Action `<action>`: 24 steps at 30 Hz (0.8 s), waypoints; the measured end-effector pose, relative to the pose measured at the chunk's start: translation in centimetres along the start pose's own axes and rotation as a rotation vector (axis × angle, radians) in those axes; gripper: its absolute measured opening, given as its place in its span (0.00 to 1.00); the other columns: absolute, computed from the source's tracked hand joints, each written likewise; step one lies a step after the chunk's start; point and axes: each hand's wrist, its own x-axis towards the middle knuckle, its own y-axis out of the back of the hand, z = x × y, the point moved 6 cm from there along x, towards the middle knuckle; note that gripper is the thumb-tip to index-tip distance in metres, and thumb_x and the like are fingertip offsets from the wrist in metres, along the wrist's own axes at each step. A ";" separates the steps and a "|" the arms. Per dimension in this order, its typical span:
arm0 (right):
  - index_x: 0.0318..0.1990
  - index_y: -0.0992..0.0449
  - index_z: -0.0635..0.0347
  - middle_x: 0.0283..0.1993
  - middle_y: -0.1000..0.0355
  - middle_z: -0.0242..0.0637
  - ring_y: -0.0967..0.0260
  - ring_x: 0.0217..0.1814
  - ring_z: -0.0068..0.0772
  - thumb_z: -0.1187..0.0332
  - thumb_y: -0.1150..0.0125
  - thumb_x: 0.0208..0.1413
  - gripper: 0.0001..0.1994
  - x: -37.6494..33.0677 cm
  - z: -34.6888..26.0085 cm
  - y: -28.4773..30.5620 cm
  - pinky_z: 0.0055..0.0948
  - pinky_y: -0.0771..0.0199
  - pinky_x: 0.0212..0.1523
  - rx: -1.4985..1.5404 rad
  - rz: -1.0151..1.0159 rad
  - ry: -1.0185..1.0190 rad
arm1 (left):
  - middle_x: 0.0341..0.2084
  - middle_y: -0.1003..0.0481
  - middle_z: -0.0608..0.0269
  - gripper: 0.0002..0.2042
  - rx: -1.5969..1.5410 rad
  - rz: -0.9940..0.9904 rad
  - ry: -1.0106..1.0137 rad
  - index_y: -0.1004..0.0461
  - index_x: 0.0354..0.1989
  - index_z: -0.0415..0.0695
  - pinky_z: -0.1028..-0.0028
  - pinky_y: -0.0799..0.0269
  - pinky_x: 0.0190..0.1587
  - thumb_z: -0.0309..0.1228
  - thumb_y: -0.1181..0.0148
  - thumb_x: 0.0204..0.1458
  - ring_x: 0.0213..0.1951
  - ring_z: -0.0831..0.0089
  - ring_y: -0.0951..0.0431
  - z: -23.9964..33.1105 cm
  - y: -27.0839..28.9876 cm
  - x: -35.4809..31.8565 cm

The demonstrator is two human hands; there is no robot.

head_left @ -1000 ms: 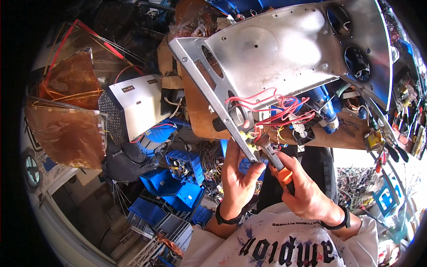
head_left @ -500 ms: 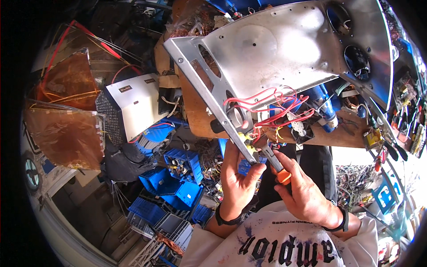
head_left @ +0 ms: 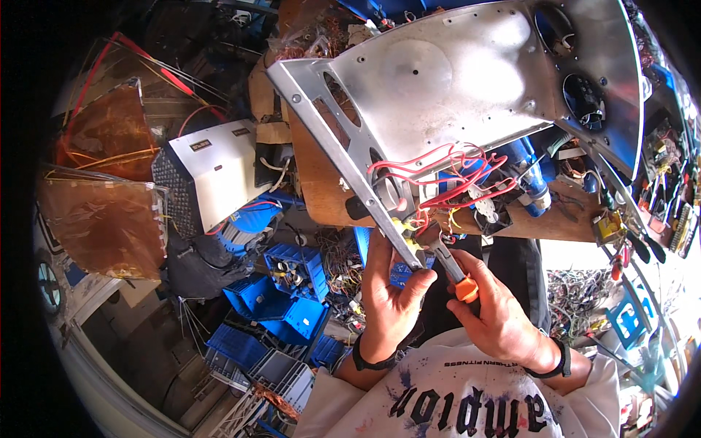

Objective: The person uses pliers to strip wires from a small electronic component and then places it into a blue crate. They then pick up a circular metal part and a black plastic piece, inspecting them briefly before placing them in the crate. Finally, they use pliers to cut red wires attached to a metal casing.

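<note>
A large bare-metal housing (head_left: 445,80) with round cut-outs tilts over the wooden bench. My left hand (head_left: 387,306) is closed around the lower end of the housing's long metal edge strip (head_left: 350,175), thumb on the near side. My right hand (head_left: 496,314) grips a hand tool with an orange handle (head_left: 466,289) and a grey metal head (head_left: 434,237). That head sits against the inner side of the strip, by yellow-wrapped wire ends (head_left: 400,226). Red wires (head_left: 438,160) loop out from there across the housing. What the tool's tip touches is hidden.
A wooden bench (head_left: 569,231) lies under the housing; a blue cylinder (head_left: 537,193) and pliers (head_left: 568,208) rest there. At left stand a white box (head_left: 223,175) and copper-coloured sheets (head_left: 98,226). Blue crates (head_left: 281,310) and tangled wires (head_left: 584,292) lie below.
The surroundings have shifted slightly left in the picture. Both hands keep their grips, and the orange-handled tool stays almost in place against the strip.
</note>
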 end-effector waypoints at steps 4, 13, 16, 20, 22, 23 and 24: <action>0.65 0.48 0.67 0.52 0.36 0.55 0.35 0.56 0.54 0.83 0.45 0.45 0.35 0.1 -0.6 0.2 0.39 0.34 0.56 -0.082 0.051 0.090 | 0.59 0.39 0.49 0.34 0.002 0.006 0.031 0.43 0.61 0.33 0.66 0.33 0.55 0.40 0.36 0.52 0.56 0.60 0.31 0.0 0.0 -0.1; 0.63 0.44 0.63 0.50 0.32 0.53 0.32 0.52 0.53 0.83 0.44 0.46 0.33 0.5 0.0 -0.2 0.38 0.29 0.52 -0.076 0.064 0.054 | 0.61 0.42 0.49 0.34 -0.062 0.030 -0.024 0.43 0.61 0.33 0.67 0.29 0.54 0.38 0.36 0.51 0.56 0.59 0.31 0.1 -0.3 0.0; 0.59 0.40 0.62 0.49 0.30 0.52 0.29 0.51 0.52 0.81 0.43 0.48 0.28 0.7 0.9 -0.3 0.37 0.26 0.48 -0.049 0.102 0.022 | 0.62 0.42 0.50 0.34 -0.032 0.008 -0.039 0.43 0.62 0.34 0.69 0.27 0.52 0.37 0.35 0.51 0.55 0.60 0.30 0.0 -0.4 0.2; 0.55 0.38 0.62 0.44 0.27 0.51 0.26 0.46 0.51 0.79 0.42 0.50 0.23 1.5 1.6 -0.2 0.36 0.24 0.44 -0.041 0.145 0.041 | 0.60 0.40 0.49 0.34 -0.033 0.020 -0.045 0.41 0.61 0.35 0.69 0.27 0.51 0.39 0.35 0.50 0.55 0.61 0.30 -0.1 -0.5 0.1; 0.54 0.37 0.62 0.42 0.26 0.50 0.25 0.44 0.51 0.78 0.41 0.50 0.22 1.7 2.0 0.0 0.36 0.24 0.43 -0.062 0.161 0.034 | 0.60 0.39 0.49 0.33 0.051 0.006 -0.062 0.40 0.60 0.35 0.69 0.27 0.50 0.40 0.34 0.49 0.54 0.62 0.29 -0.3 -0.3 0.2; 0.54 0.36 0.62 0.41 0.26 0.50 0.25 0.44 0.50 0.78 0.41 0.50 0.22 1.8 2.2 0.0 0.35 0.24 0.42 -0.069 0.166 0.033 | 0.59 0.38 0.49 0.33 0.053 0.015 -0.068 0.39 0.59 0.35 0.70 0.27 0.49 0.40 0.33 0.49 0.53 0.63 0.29 -0.3 -0.2 0.3; 0.54 0.36 0.62 0.41 0.26 0.50 0.24 0.43 0.49 0.77 0.40 0.51 0.22 1.9 2.5 0.1 0.35 0.24 0.42 -0.079 0.172 0.031 | 0.58 0.38 0.49 0.33 0.052 0.024 -0.074 0.38 0.58 0.35 0.71 0.27 0.48 0.41 0.33 0.48 0.52 0.64 0.28 -0.3 -0.2 0.3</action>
